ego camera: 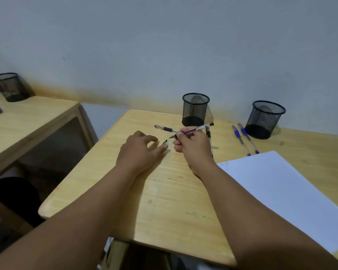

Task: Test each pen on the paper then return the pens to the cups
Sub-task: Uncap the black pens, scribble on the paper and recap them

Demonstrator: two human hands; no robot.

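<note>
**Ana:** Head view first, what do the hands do?

**Ben:** The right hand point(193, 145) is closed around a black pen point(195, 129), tip pointing left. The left hand point(139, 151) is half open, and its fingers pinch a small black cap point(165, 142).

**Ana:** And around them?

**Ben:** Another black pen point(165, 128) lies on the wooden table point(164, 201) just behind. Two mesh cups point(195, 109) stand by the grey wall point(164, 45). Two blue pens point(244, 139) lie near the right cup. White paper point(281, 186) lies at the right.
</note>
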